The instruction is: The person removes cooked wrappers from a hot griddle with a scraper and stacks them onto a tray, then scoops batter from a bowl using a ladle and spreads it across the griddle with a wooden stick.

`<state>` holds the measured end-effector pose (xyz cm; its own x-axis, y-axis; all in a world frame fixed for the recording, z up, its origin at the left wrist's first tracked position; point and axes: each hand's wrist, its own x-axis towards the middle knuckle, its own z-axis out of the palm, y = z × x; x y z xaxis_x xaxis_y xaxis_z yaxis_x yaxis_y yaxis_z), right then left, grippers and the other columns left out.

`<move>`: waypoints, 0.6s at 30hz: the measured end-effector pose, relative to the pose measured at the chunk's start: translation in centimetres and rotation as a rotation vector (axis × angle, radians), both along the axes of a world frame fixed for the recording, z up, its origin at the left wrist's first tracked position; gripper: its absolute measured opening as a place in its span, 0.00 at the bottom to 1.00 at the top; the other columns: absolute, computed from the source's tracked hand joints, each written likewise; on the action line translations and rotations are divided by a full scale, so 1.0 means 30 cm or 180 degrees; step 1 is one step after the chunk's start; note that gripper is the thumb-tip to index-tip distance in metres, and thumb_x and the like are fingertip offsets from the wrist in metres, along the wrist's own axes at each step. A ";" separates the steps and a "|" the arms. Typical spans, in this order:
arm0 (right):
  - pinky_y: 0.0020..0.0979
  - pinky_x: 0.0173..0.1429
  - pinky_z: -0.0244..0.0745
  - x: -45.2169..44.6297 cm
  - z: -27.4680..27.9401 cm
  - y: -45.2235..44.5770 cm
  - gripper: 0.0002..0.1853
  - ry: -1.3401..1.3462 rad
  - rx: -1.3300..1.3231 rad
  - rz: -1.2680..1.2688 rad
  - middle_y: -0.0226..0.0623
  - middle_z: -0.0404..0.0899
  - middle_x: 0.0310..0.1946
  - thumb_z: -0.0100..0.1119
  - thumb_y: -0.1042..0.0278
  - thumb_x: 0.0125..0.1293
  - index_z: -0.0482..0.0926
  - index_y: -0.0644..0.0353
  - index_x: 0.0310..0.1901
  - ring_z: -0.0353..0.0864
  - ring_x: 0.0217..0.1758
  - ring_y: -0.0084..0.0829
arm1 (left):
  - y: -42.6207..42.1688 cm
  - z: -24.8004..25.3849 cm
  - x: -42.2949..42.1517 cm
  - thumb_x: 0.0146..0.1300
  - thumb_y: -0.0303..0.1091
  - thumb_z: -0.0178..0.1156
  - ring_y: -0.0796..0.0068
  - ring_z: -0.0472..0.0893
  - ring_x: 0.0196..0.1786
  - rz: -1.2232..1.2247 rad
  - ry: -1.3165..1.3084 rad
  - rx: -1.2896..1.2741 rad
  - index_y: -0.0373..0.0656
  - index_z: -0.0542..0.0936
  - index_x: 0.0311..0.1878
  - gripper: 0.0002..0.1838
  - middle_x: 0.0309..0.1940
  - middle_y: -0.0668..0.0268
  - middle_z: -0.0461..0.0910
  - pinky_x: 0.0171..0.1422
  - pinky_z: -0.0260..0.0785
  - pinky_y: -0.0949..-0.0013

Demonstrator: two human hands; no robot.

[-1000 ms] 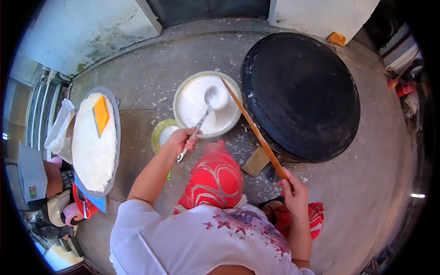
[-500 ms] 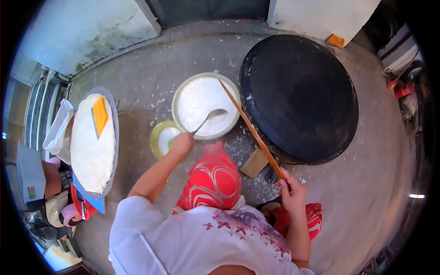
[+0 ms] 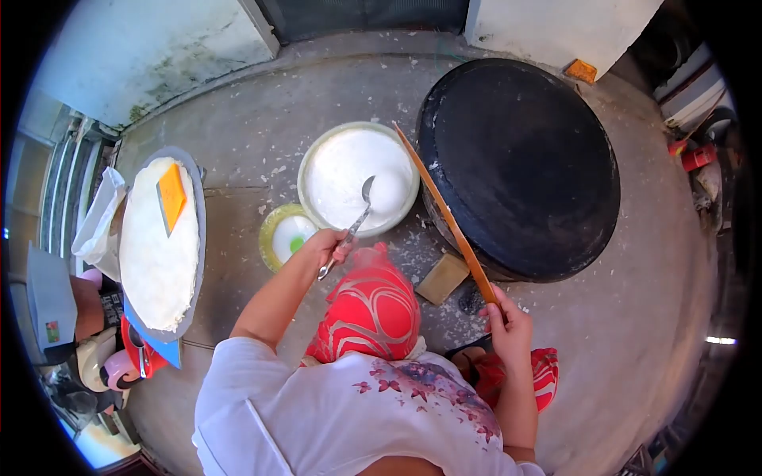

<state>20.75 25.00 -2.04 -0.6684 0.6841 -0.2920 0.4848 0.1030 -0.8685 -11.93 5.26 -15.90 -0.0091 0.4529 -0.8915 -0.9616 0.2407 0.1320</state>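
Compared with half a second ago, our metal ladle (image 3: 359,220) has turned over the basin (image 3: 302,186) so that its handle end shows below our left hand (image 3: 328,244), and the tip of our wooden stick (image 3: 448,216) has shifted from above the white mixture (image 3: 340,170) to just past the rim, nearer the round black griddle (image 3: 520,170). Our left fingers are closed around the handle, while our right hand (image 3: 509,324) is wrapped around the stick's near end. We judge the ladle stiff and fairly light, heaviest at its scoop (whether that is full, we cannot tell, white on white), so holding it midway along the handle should keep it balanced; wet mixture could make the metal slippery. The stick looks thin and light, best held by its dry end. The filled basin, between the griddle and the small yellow-green bowl (image 3: 267,238), should be heavy, best taken by opposite sides of its rim.
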 end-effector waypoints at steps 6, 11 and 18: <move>0.17 0.25 0.66 -0.004 -0.005 -0.003 0.17 0.0226 -0.0297 -0.0129 0.29 0.76 0.24 0.48 0.75 0.62 0.71 0.57 0.54 0.68 0.19 0.15 | -0.117 0.211 0.038 0.67 0.40 0.38 0.85 0.57 0.12 0.0533 -0.0365 0.0493 0.34 0.68 0.44 0.17 0.16 0.70 0.61 0.12 0.49 0.82; 0.18 0.26 0.66 0.015 0.001 -0.014 0.16 0.0397 -0.0502 -0.0221 0.30 0.76 0.24 0.48 0.75 0.62 0.72 0.59 0.52 0.68 0.20 0.15 | -0.204 0.386 0.062 0.67 0.40 0.39 0.85 0.58 0.12 0.0357 0.0474 0.0774 0.37 0.69 0.43 0.16 0.16 0.69 0.64 0.13 0.51 0.81; 0.18 0.26 0.66 0.063 -0.069 0.009 0.11 0.0728 -0.0711 -0.0477 0.30 0.76 0.26 0.52 0.75 0.60 0.74 0.65 0.46 0.69 0.21 0.16 | -0.225 0.592 0.082 0.64 0.37 0.44 0.85 0.59 0.11 0.0302 0.1496 0.0983 0.34 0.69 0.42 0.14 0.14 0.67 0.67 0.12 0.51 0.82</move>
